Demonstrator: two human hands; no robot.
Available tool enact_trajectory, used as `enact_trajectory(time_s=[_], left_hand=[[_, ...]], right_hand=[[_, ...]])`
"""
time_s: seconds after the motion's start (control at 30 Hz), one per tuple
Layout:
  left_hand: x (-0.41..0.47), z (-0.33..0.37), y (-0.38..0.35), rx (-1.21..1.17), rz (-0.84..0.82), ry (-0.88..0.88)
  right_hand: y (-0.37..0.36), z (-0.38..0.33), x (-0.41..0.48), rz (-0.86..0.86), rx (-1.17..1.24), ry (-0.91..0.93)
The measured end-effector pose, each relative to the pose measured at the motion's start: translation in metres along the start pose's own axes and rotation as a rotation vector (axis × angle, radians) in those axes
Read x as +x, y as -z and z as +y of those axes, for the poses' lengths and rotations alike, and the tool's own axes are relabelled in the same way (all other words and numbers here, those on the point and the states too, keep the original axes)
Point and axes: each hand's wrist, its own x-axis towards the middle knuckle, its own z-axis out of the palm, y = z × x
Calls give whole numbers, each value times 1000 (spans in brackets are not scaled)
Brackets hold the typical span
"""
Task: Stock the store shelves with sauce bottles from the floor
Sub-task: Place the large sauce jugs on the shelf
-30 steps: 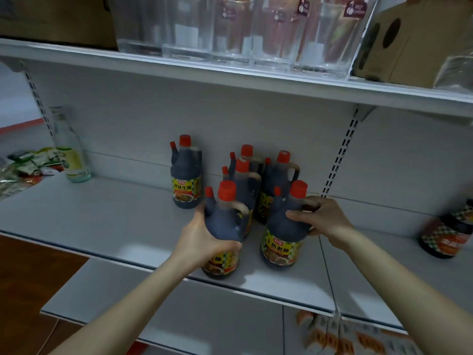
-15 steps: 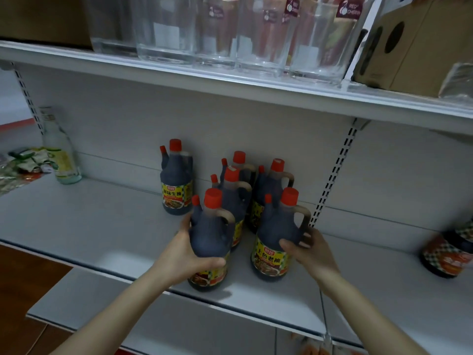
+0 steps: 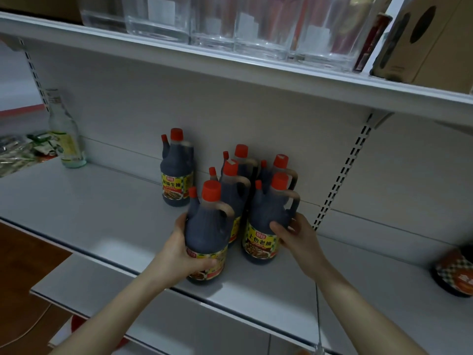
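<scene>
Several dark sauce bottles with red caps stand on the white middle shelf (image 3: 102, 221). My left hand (image 3: 179, 254) grips the front left bottle (image 3: 208, 226) round its body, near the shelf's front edge. My right hand (image 3: 297, 239) holds the front right bottle (image 3: 266, 224) at its right side, thumb across the label. Behind them stand three more bottles (image 3: 238, 175) in a tight cluster. One bottle (image 3: 176, 172) stands apart to the left, close to the back wall.
A clear glass bottle (image 3: 65, 134) and green packets (image 3: 23, 152) sit at the shelf's left end. A dark jar (image 3: 455, 272) lies at the far right. Glass containers (image 3: 230, 24) and a brown box (image 3: 425, 39) fill the upper shelf. A lower shelf (image 3: 107, 285) juts out below.
My right hand slid from the right bottle's handle down to its body. My left hand keeps its hold on the front left bottle. The camera has moved closer.
</scene>
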Motion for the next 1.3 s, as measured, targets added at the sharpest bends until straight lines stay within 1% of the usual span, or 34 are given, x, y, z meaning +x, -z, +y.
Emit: enact_trajectory(time_s=[0.2,0.33,0.57,0.7,0.83,0.9,0.97,1.1,1.3], left_hand=[[0,1,-1,18,25,3],[0,1,0,37,26,6],[1,-1,-1,38,23,0],[2,-5,-1,27,20,0],[1,-5,0,12,7,-20],[2,-7,0,-6,10,-32],[2,-9,0,-27,-4,-52],[4,-19,6,-26,-60,-72],[8,-29,17,-28,-189,-142]], right_hand=[[-2,14,-1,2,7,52],[-10,32,-5,20,-70,44],[-19,36,0,56,-176,111],[-19,34,-2,27,-155,107],[-16,28,-4,-43,-148,74],[-17,27,-5,-46,-155,45],[-20,27,-7,-8,-148,0],[-32,36,-15,165,-121,-84],[-54,42,-21,320,-194,-138]])
